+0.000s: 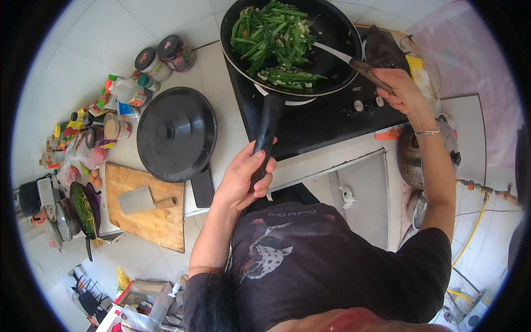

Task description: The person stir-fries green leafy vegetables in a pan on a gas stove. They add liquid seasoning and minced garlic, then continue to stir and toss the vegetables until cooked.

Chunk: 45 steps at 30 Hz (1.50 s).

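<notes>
My left hand (249, 176) is closed around the black handle of a frying pan (332, 79), which sits over the black gas hob (298, 137). Inside the pan lie cut green vegetables (274, 37) with small pale bits, in a large heap and a smaller one nearer the handle. My right hand (396, 91) grips the dark handle of a metal spatula (334, 52); the blade's end is hidden at the edge of the greens. A black pan lid (176, 133) rests on the white counter, left of the hob.
Left of me, a cleaver (137, 200) lies on a wooden cutting board (145, 232), with a dark phone-like slab (202, 189) beside it. Jars (152, 64) and bottles line the wall. A second pan of greens (84, 207) stands farther left. A large metal pot (410, 153) is beneath my right forearm.
</notes>
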Available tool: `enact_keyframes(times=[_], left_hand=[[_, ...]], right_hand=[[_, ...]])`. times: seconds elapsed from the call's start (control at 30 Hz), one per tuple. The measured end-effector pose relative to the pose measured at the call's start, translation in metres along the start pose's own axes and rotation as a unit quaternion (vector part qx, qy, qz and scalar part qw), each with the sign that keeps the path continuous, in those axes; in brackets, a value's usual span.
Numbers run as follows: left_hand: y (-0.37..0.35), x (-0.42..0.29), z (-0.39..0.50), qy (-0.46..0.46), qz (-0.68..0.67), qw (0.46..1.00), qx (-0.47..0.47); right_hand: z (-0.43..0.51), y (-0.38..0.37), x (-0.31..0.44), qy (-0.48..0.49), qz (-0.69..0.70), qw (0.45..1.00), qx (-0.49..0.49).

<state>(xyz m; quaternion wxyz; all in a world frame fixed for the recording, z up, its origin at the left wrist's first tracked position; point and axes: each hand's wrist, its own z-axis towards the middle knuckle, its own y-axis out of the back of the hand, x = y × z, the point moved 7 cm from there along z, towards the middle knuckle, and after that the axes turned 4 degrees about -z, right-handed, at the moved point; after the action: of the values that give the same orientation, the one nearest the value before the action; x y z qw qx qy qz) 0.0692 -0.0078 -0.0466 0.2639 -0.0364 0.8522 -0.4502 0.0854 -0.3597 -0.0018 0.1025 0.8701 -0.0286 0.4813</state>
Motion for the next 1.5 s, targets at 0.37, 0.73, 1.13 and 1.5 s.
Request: enact_keyframes(times=[0.37, 0.73, 1.13, 1.5], left_hand=[[0.001, 0.002, -0.001, 0.002, -0.004, 1.000, -0.006], [0.000, 0.001, 0.001, 0.006, -0.002, 1.000, 0.015], [0.001, 0.001, 0.002, 0.011, 0.012, 1.000, 0.003], [0.000, 0.002, 0.003, 0.011, -0.002, 1.000, 0.010]], right_hand=[[-0.093, -0.067, 0.079, 0.286, -0.708, 0.611, -0.212], [-0.039, 0.001, 0.109, 0.127, -0.561, 0.792, -0.205], [-0.068, -0.042, 0.138, 0.374, -0.567, 0.734, -0.014], [-0.157, -0.033, 0.146, 0.136, -0.641, 0.750, -0.087]])
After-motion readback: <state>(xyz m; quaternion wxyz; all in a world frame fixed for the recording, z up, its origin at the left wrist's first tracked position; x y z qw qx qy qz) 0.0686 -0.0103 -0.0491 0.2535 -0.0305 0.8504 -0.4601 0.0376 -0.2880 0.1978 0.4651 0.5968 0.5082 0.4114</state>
